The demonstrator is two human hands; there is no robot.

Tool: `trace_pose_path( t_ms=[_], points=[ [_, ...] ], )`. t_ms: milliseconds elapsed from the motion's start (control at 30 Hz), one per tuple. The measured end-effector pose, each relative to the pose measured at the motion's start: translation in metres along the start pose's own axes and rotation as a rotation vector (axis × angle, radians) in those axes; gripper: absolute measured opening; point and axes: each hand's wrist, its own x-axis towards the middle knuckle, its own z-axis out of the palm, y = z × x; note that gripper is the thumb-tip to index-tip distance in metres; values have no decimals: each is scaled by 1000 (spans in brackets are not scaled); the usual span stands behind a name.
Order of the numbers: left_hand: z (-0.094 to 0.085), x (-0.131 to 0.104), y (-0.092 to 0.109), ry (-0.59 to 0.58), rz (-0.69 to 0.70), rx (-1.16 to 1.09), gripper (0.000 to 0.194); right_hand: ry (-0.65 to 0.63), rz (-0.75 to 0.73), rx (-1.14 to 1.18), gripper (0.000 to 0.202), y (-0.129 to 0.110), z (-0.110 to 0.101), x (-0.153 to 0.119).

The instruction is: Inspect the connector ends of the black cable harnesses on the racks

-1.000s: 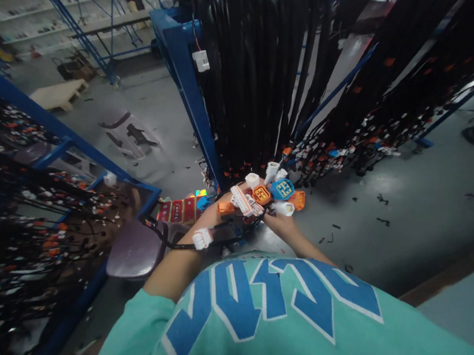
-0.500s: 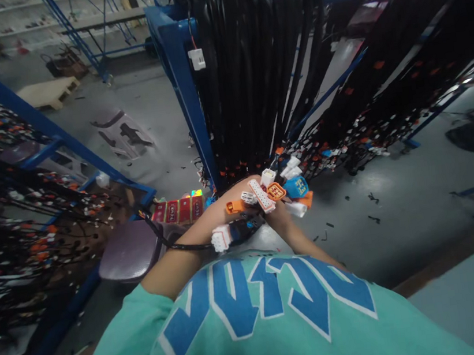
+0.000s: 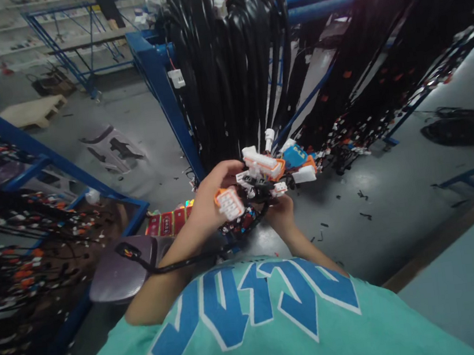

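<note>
Above grey concrete floor [image 3: 389, 140], left hand [image 3: 209, 201] and right hand [image 3: 280, 209] grip connector bundle [image 3: 271, 170] beside blue rack [image 3: 165, 94].

Hanging black cables [image 3: 231, 67] on the blue rack [image 3: 165, 94] block straight ahead of both hands. Left is shut off by a wire-strewn frame [image 3: 29, 228], with a stool [image 3: 118, 271] below. Open grey floor [image 3: 397, 203] to the right.
</note>
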Motion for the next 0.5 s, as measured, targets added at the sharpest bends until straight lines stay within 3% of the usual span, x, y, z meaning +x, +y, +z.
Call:
trace_pose_path(
  t_ms=[133, 200, 333, 500],
  points=[
    [-1, -7, 6, 87, 196, 120, 14, -16, 52, -17, 23, -10, -4, 4],
    [0, -9, 11, 131, 226, 131, 13, -15, 46, -38, 22, -13, -4, 4],
    [2, -5, 16, 79, 161, 106, 21, -11, 46, -60, 22, -18, -4, 4],
    [3, 0, 15, 155, 83, 11, 18, 4, 80, -78, 27, -17, -5, 5]
  ],
)
